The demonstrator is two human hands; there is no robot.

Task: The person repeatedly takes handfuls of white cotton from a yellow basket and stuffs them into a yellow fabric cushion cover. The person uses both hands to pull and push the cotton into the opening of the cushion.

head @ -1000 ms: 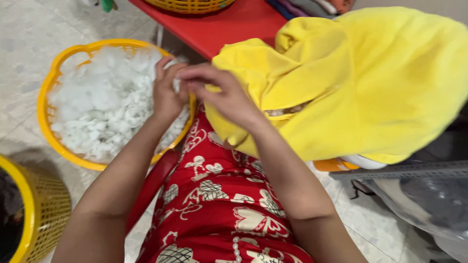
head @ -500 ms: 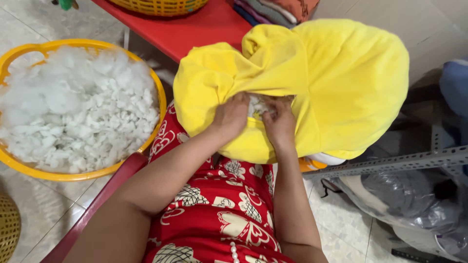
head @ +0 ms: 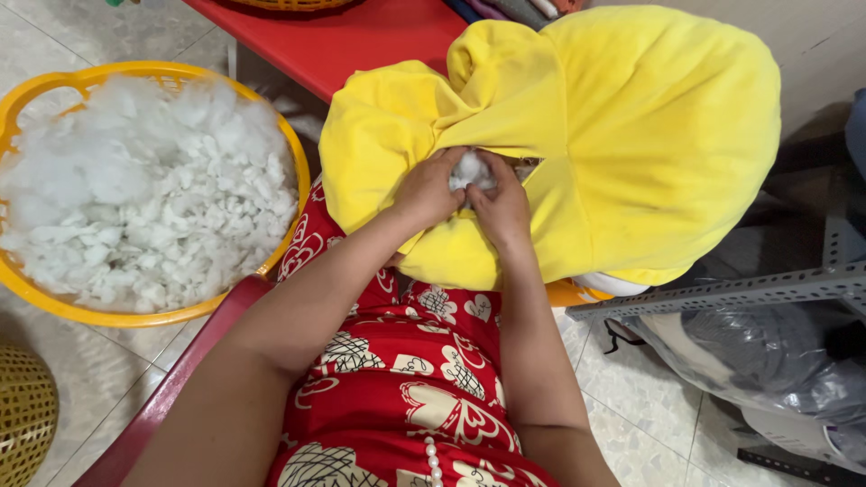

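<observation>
Head view showed both hands, left (head: 428, 191) and right (head: 501, 209), with grips pinched on fluffy white stuffing (head: 471, 169) at the soft yellow plush cover (head: 631, 135).

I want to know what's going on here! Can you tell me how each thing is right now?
Left hand: pinching the white stuffing at the opening.
Right hand: pressing the same tuft in.
Stuffing tuft: partly pushed into the opening.
Yellow plush cover: puffy, resting on the lap, opening not closed.
Yellow basket: on the floor, heaped with white stuffing.
Red table: standing behind the cover.
</observation>
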